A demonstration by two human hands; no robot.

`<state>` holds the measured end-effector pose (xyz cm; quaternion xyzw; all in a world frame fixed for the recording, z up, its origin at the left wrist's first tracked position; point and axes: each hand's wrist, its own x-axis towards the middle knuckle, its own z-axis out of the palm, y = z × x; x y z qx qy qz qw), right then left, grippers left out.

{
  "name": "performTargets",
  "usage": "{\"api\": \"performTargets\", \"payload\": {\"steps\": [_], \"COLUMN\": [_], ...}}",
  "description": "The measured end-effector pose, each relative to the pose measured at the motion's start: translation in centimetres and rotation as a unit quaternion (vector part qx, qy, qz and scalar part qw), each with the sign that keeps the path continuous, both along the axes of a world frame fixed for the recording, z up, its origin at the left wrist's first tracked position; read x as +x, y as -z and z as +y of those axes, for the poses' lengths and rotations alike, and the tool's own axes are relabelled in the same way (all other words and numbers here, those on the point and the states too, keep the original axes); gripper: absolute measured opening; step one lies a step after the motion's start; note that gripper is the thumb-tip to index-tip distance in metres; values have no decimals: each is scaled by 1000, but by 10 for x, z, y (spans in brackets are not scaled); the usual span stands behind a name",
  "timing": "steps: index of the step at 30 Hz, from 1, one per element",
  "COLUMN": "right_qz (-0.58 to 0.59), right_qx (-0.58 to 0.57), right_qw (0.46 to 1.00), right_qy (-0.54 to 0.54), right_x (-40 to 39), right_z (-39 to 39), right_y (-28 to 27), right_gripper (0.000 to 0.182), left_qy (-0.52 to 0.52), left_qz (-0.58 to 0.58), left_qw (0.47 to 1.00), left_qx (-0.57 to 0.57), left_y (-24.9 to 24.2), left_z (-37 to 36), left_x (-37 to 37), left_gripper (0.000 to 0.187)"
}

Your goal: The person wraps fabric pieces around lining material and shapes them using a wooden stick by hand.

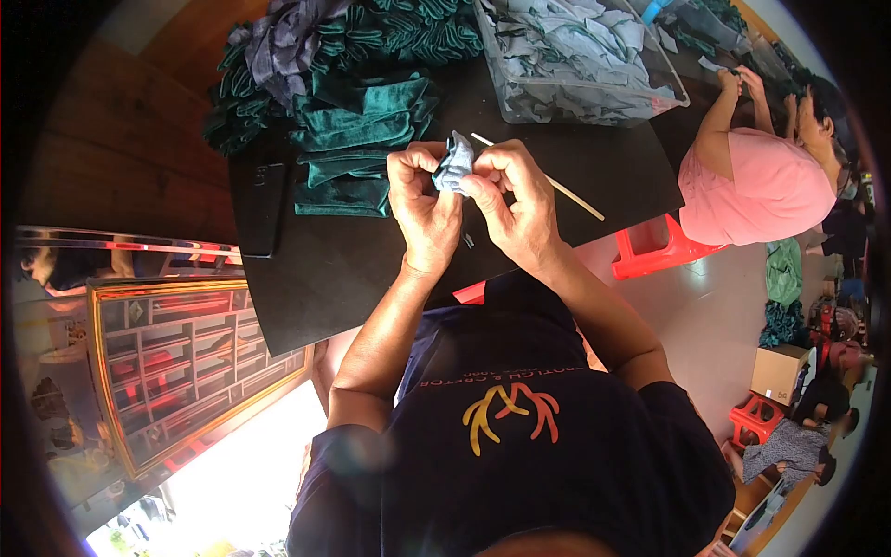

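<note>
Between my two hands is a small piece of fabric (455,165), pale grey-blue with a dark green edge on its left side. My left hand (427,200) has its fingers curled and pinches the piece from the left. From the right, my right hand (510,195) grips it with thumb and bent fingers. Beyond my right hand a thin wooden stick (577,200) lies slantwise on the black table (320,292), partly hidden by that hand. Folded green velvet pieces (343,197) lie in a stack just left of my left hand.
A clear plastic bin (594,113) of pale fabric pieces stands at the back. Piled green velvet (399,37) and a greyish-purple cloth (283,46) lie at the back left. A black phone (264,209) rests near the left edge. A person in pink (756,186) sits at right by a red stool (654,251).
</note>
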<state>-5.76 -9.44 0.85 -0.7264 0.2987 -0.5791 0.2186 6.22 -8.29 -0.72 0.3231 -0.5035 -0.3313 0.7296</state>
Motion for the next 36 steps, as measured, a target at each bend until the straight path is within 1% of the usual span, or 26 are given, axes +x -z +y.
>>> {"api": "performTargets", "payload": {"steps": [4, 8, 13, 16, 22, 25, 28, 31, 34, 36], "right_qz": [19, 42, 112, 148, 196, 210, 224, 223, 195, 176], "right_qx": [-5, -42, -78, -80, -50, -48, -46, -43, -40, -42], "right_qw": [1000, 998, 990, 985, 979, 976, 973, 974, 980, 983], "right_qy": [-12, -18, -40, -42, -34, -19, 0, 5, 4, 2], "right_x": [1, 0, 0, 2, 1, 3, 3, 4, 6, 6], "right_z": [9, 0, -7, -5, -5, -3, 0, 3, 7, 8], "right_y": [-16, -18, -16, -17, -17, -18, -17, -15, -12, -10], "right_gripper": [26, 23, 20, 20, 20, 20, 21, 22, 22, 23], "left_qy": [10, -24, -43, -73, -50, -23, 18, 64, 97, 102], "left_qz": [8, -21, -21, -55, -22, 27, 13, 32, 42, 29], "left_qw": [1000, 999, 999, 995, 998, 998, 997, 995, 993, 993], "left_qx": [-28, -25, -14, -45, 7, 53, 76, 71, 51, 46], "left_y": [-3, 0, 0, 5, 3, 5, 13, 21, 19, 19], "left_z": [2, 2, 2, -3, 1, 2, -1, -6, -6, -8], "left_x": [0, 0, 5, 9, 8, 5, 8, 12, 15, 18], "left_gripper": [29, 30, 30, 30, 31, 28, 27, 28, 32, 38]}}
